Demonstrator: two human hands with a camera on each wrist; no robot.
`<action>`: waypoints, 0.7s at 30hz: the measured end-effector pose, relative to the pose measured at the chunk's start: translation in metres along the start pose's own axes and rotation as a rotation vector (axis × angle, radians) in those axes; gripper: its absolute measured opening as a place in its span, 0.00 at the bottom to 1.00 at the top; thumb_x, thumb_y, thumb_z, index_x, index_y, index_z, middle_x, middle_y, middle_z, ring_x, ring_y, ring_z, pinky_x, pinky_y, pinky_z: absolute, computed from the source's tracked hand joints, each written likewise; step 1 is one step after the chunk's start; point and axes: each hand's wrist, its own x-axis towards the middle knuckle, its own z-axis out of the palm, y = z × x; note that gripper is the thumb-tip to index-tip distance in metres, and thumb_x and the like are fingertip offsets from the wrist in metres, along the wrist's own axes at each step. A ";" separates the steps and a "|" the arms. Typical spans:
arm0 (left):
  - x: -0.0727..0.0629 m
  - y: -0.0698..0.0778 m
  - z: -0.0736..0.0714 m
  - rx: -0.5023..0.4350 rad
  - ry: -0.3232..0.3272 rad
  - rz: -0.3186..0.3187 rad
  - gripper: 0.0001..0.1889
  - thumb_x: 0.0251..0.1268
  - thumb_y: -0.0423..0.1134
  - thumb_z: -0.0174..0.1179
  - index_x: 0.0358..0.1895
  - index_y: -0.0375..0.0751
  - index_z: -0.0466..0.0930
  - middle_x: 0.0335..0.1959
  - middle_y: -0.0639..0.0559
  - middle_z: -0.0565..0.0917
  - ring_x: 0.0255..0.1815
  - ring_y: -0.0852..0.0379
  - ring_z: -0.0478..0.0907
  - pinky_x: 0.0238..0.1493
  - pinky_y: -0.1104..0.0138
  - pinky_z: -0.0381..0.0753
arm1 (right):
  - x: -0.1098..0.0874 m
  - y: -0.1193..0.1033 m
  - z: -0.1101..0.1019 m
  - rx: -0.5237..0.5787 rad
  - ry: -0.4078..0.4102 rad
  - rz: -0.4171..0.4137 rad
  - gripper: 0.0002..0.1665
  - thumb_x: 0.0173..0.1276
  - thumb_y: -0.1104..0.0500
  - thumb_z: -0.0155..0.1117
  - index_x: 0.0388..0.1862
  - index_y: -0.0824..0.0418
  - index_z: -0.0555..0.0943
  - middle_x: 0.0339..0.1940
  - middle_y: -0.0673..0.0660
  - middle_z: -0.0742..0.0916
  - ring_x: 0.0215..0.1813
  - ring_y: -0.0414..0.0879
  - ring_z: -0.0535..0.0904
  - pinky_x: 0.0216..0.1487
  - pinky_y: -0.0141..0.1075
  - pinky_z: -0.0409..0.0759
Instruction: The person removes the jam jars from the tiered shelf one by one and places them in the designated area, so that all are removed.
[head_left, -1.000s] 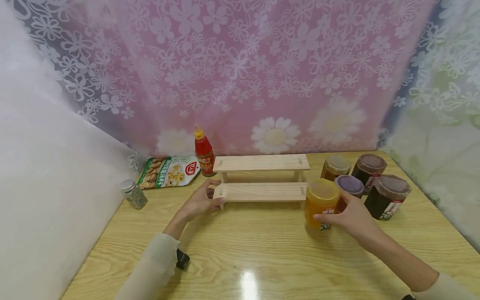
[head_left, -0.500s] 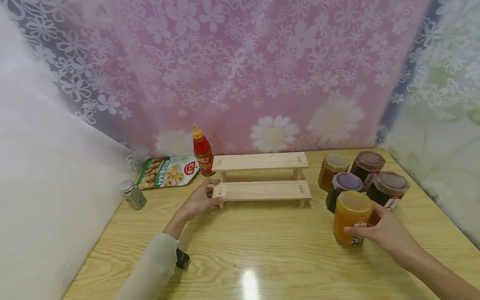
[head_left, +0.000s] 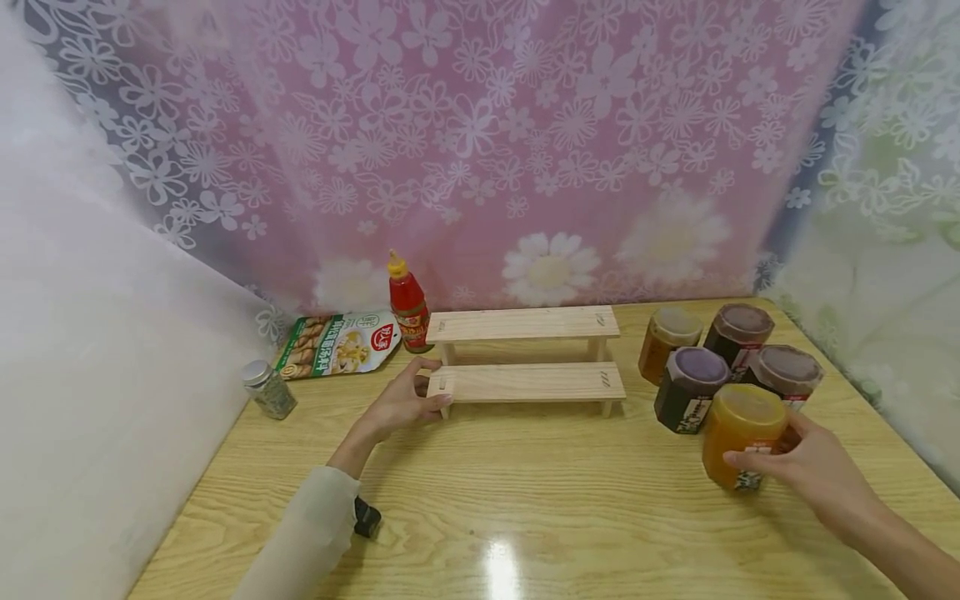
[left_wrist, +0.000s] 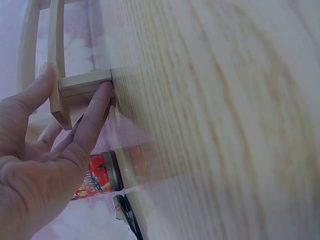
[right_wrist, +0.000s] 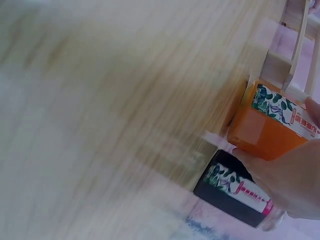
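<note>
At the left end of the two-tier wooden rack (head_left: 525, 383), my left hand (head_left: 405, 398) grips the lower step. The left wrist view shows the thumb of that hand (left_wrist: 45, 145) on the board and a finger against the rack's leg (left_wrist: 85, 82). On the right, my right hand (head_left: 821, 467) holds an orange jar with a yellow lid (head_left: 742, 433) between thumb and fingers. The jar stands in front of a dark jar with a brown lid (head_left: 783, 371), partly hiding it. A purple-lidded dark jar (head_left: 690, 390) is just left of the orange jar.
Behind these are an amber jar (head_left: 667, 346) and another dark jar (head_left: 738, 333). A red sauce bottle (head_left: 408, 308) stands by the rack's left end, near a green-and-white food pouch (head_left: 341, 343) and a small spice jar (head_left: 268, 390). A floral curtain (head_left: 480, 150) hangs behind.
My right hand has moved the orange jar from beside the rack's right end to the right, in front of the other jars. The left hand has stayed on the rack.
</note>
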 end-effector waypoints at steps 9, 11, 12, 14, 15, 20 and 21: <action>-0.001 0.001 0.000 0.005 0.003 0.000 0.33 0.71 0.31 0.68 0.73 0.40 0.61 0.62 0.27 0.76 0.55 0.42 0.82 0.50 0.52 0.90 | 0.004 0.010 -0.009 0.048 0.017 -0.010 0.52 0.71 0.54 0.74 0.78 0.75 0.55 0.47 0.35 0.80 0.43 0.26 0.76 0.40 0.30 0.83; -0.001 0.001 0.000 0.006 0.001 0.001 0.33 0.71 0.31 0.68 0.73 0.40 0.61 0.63 0.27 0.75 0.56 0.41 0.82 0.51 0.52 0.90 | 0.004 0.011 -0.010 0.062 0.011 -0.006 0.52 0.71 0.54 0.74 0.78 0.75 0.54 0.47 0.34 0.79 0.44 0.25 0.76 0.41 0.29 0.83; -0.001 0.001 0.000 0.010 0.001 0.002 0.33 0.71 0.32 0.68 0.73 0.40 0.61 0.63 0.27 0.75 0.56 0.41 0.82 0.51 0.52 0.89 | 0.005 0.011 -0.011 0.062 0.008 -0.003 0.52 0.71 0.54 0.74 0.79 0.75 0.54 0.48 0.35 0.80 0.44 0.24 0.76 0.41 0.29 0.83; -0.001 0.002 0.000 0.007 0.001 -0.004 0.33 0.71 0.32 0.68 0.74 0.41 0.61 0.63 0.27 0.75 0.56 0.41 0.82 0.51 0.52 0.89 | 0.005 0.010 -0.012 0.047 0.005 0.000 0.53 0.71 0.53 0.74 0.79 0.76 0.54 0.51 0.41 0.82 0.43 0.23 0.75 0.41 0.29 0.83; 0.000 0.002 0.000 0.006 0.004 -0.009 0.33 0.71 0.32 0.68 0.74 0.42 0.61 0.63 0.28 0.75 0.56 0.41 0.82 0.52 0.52 0.89 | 0.005 0.009 -0.013 0.035 0.003 0.002 0.53 0.71 0.53 0.74 0.78 0.76 0.54 0.52 0.46 0.83 0.43 0.23 0.75 0.41 0.29 0.83; -0.001 0.002 0.000 0.005 0.001 -0.014 0.33 0.71 0.33 0.68 0.74 0.42 0.61 0.63 0.27 0.75 0.55 0.42 0.83 0.52 0.52 0.89 | 0.005 0.009 -0.014 -0.023 -0.006 -0.001 0.52 0.70 0.52 0.75 0.77 0.78 0.56 0.61 0.70 0.81 0.43 0.23 0.74 0.40 0.30 0.82; -0.002 0.003 0.001 0.005 0.000 -0.013 0.33 0.72 0.33 0.68 0.74 0.42 0.61 0.63 0.27 0.75 0.55 0.42 0.83 0.52 0.53 0.89 | 0.005 0.010 -0.014 -0.033 -0.009 -0.003 0.52 0.71 0.52 0.75 0.76 0.78 0.56 0.61 0.71 0.81 0.43 0.24 0.75 0.40 0.30 0.82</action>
